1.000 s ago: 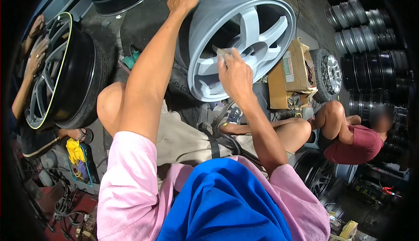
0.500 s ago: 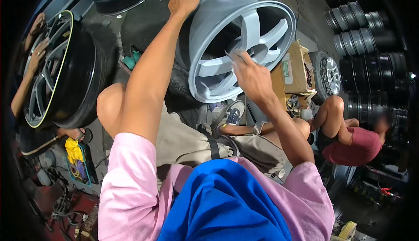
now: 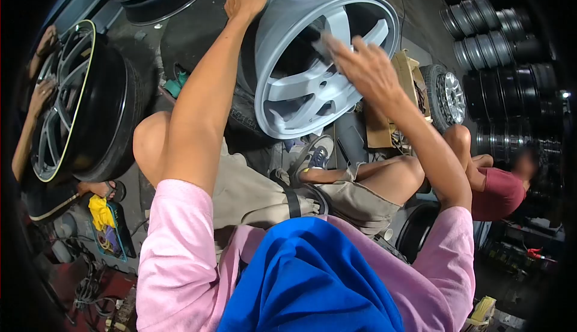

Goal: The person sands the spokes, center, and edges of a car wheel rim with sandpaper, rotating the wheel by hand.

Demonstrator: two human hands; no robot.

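Observation:
A grey alloy wheel [image 3: 309,94] with broad spokes stands tilted in front of my knees, its spoked face turned toward me. My left hand [image 3: 248,0] grips the rear edge of its barrel at the upper left, fingers hooked over the rim. Across the open face, my right hand [image 3: 368,70] is at a spoke near the top, with its fingers bent together. A small greyish piece seems to show at those fingertips, but motion blur hides what it is. Below the wheel lies a dark tyre [image 3: 245,117].
At left, another person's hands [image 3: 43,91] work on a yellow-edged wheel [image 3: 63,103]. A cardboard box [image 3: 378,124] and a tyred wheel [image 3: 448,94] stand at right, near a seated person in red [image 3: 502,194]. Stacked rims [image 3: 505,88] line the right side. A blue tray [image 3: 123,242] sits lower left.
My right hand has moved up and to the right, from the wheel's centre toward an upper spoke, its elbow swinging outward. My left hand keeps its hold on the rim.

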